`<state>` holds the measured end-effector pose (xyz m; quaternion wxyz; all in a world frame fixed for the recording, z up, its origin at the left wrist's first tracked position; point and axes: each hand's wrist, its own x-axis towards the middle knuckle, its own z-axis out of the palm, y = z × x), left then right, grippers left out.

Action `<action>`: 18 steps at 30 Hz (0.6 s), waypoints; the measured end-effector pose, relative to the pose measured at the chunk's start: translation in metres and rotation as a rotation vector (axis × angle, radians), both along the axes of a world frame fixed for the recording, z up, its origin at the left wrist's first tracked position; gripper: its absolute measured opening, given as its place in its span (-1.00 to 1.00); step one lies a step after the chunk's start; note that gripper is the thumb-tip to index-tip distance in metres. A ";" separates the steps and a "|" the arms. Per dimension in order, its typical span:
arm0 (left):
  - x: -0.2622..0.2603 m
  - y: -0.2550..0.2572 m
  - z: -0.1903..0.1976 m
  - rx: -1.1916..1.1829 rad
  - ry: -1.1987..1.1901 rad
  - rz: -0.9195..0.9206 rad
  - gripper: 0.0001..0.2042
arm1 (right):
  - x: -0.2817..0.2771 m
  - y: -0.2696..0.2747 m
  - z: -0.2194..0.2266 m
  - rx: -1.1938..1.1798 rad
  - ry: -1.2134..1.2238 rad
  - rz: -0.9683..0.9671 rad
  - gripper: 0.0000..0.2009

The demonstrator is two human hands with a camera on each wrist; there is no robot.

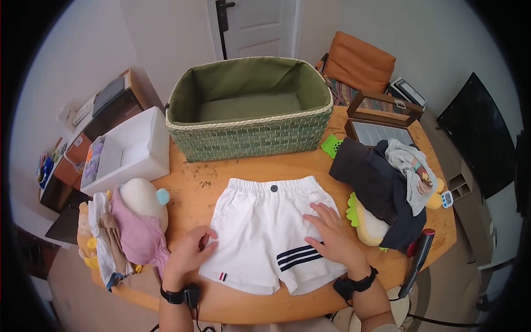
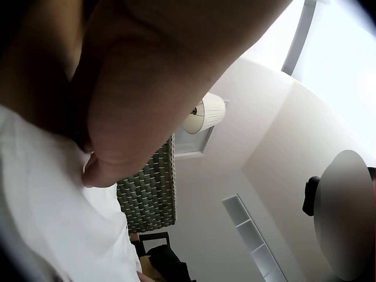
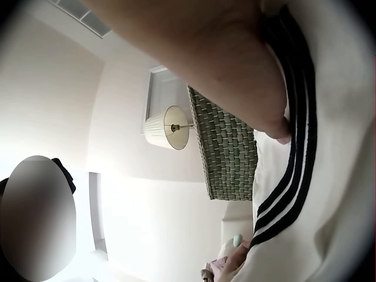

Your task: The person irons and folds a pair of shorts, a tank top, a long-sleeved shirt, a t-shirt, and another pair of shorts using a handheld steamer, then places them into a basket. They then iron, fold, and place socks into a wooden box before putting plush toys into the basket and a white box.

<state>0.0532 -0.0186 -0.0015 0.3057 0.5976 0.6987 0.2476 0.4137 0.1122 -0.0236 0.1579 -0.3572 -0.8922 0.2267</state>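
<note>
White shorts [image 1: 265, 227] lie spread on the wooden table, waistband away from me, with a dark button at the waist and dark stripes on the right leg. My right hand [image 1: 334, 238] rests on that leg, fingers spread over the fabric. At the opposite side edge is my left hand [image 1: 191, 252], its fingers loosely bent and its thumb close to the cloth. The left wrist view has the left hand [image 2: 135, 111] right over the white fabric; part of its fingers is hidden. In the right wrist view, the right thumb lies by the stripes [image 3: 296, 147].
A green woven basket [image 1: 249, 133] with cloth lining stands behind the shorts. On the left are a white box [image 1: 149, 146] and a plush toy [image 1: 144, 199] beside pink cloth [image 1: 135, 238]. Dark clothes [image 1: 365, 177] are heaped on the right, near a wooden case [image 1: 381, 113] and a black-and-red tool [image 1: 417, 263].
</note>
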 end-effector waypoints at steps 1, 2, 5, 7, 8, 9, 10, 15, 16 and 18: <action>0.001 0.000 0.001 -0.006 -0.009 0.006 -0.83 | 0.000 -0.001 0.000 -0.002 -0.002 0.002 -0.50; 0.001 -0.001 0.001 -0.006 -0.010 0.009 -0.83 | 0.000 -0.001 0.000 -0.001 -0.006 0.000 -0.50; 0.000 -0.001 -0.001 0.012 -0.011 0.004 -0.84 | -0.001 -0.001 0.001 0.001 -0.014 -0.002 -0.50; -0.001 -0.001 -0.002 0.007 -0.016 -0.008 -0.84 | -0.001 -0.002 0.002 0.002 -0.017 -0.002 -0.50; -0.001 -0.001 -0.002 0.008 -0.016 -0.006 -0.84 | -0.001 -0.002 0.001 0.003 -0.014 -0.002 -0.50; -0.001 -0.001 -0.003 0.013 -0.026 -0.007 -0.84 | -0.001 -0.002 0.001 0.006 -0.010 -0.003 -0.50; -0.001 -0.001 -0.003 0.019 -0.035 -0.010 -0.84 | 0.000 -0.001 0.001 0.010 -0.009 -0.005 -0.50; -0.002 -0.002 -0.008 0.030 -0.040 -0.013 -0.84 | 0.001 -0.003 -0.002 0.026 0.010 0.001 -0.50; -0.002 -0.002 -0.009 0.044 -0.049 -0.012 -0.84 | 0.001 -0.003 -0.002 0.029 0.014 0.002 -0.50; -0.001 -0.002 -0.008 0.053 -0.038 -0.012 -0.84 | 0.001 -0.004 -0.002 0.039 0.037 0.000 -0.51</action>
